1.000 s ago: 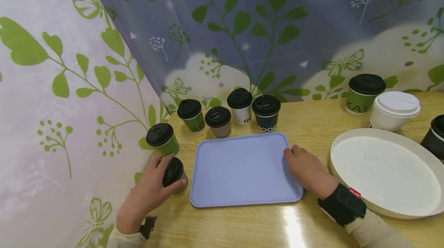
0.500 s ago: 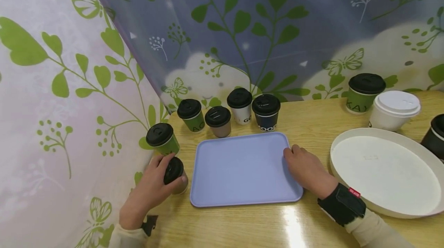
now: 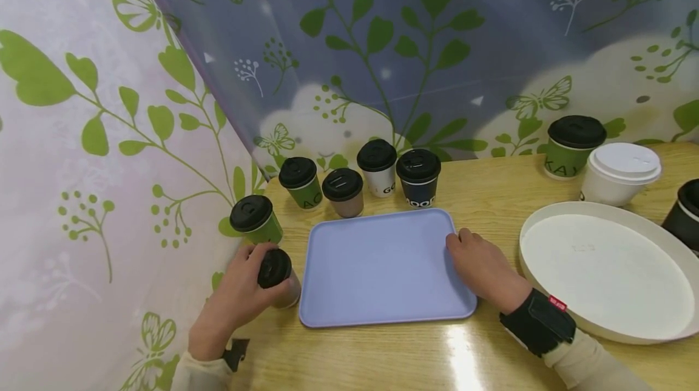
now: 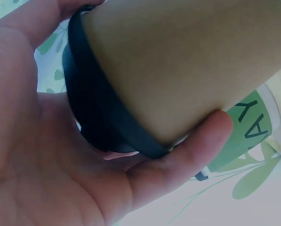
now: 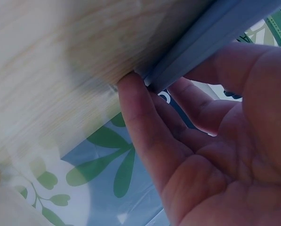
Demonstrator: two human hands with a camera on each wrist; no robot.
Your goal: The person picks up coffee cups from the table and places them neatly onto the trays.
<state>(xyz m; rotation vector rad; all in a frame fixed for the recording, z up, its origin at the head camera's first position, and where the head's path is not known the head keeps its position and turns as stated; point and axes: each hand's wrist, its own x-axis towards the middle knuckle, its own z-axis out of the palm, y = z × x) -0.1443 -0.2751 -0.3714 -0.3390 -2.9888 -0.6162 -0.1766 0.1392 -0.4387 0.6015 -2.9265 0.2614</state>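
My left hand (image 3: pixel 237 297) grips a brown paper coffee cup (image 3: pixel 286 295) near its black lid, thumb on one side and fingers on the other. In the left wrist view the brown cup (image 4: pixel 192 56) fills much of the picture, with the thumb and fingers of the hand (image 4: pixel 84 174) around it. A pale blue rectangular tray (image 3: pixel 382 269) lies on the table just right of that cup. On the tray's right edge is my right hand (image 3: pixel 483 269). The right wrist view has this hand (image 5: pixel 192 136) with its fingers at the tray's rim (image 5: pixel 201 44).
A green lidded cup (image 3: pixel 256 221) stands just beyond the left hand. Several lidded cups, including a navy one (image 3: pixel 418 177), line the tray's far side. At right are a round white tray (image 3: pixel 606 275), a white cup (image 3: pixel 619 175) and a larger green cup (image 3: pixel 573 147).
The brown cup and my left hand have shifted slightly to the right, so the cup sits closer to the blue tray. The right hand and the tray look unmoved.
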